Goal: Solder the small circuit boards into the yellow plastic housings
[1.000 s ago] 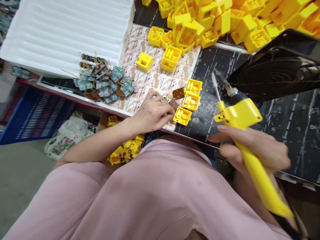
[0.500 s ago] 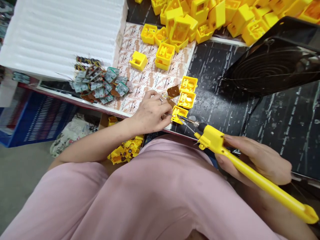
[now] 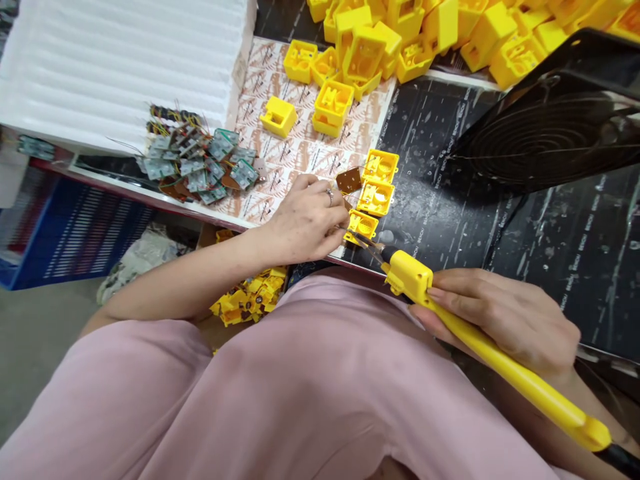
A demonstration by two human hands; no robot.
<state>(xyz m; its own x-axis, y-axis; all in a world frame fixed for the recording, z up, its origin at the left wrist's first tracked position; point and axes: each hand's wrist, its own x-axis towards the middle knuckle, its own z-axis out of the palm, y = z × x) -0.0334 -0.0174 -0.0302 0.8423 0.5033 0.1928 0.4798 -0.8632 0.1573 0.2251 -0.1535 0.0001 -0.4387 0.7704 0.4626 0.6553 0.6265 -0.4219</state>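
Note:
My right hand (image 3: 505, 320) is wrapped round a yellow soldering iron (image 3: 480, 343) with a thin feed tube beside its tip. That tip reaches into the nearest of three small yellow plastic housings (image 3: 361, 227), lined up on the bench. At the left side of this housing, my left hand (image 3: 313, 220) has its fingers pinched together; whatever they hold is hidden. Just beyond those fingertips lies a brown circuit board (image 3: 349, 180) with thin wires, next to the middle housing (image 3: 376, 197). The farthest housing (image 3: 381, 165) sits open side up.
Left of my hand is a heap of wired circuit boards (image 3: 200, 163), before a white foam block (image 3: 125, 67). Yellow housings (image 3: 367, 53) are piled at the back. A black fan (image 3: 530, 133) stands at right. Below the bench edge are a blue crate (image 3: 95, 233) and yellow parts (image 3: 253, 293).
The soldering iron has swung left and down from above the bench, bringing its tip into the nearest housing. My left hand has stayed at that housing.

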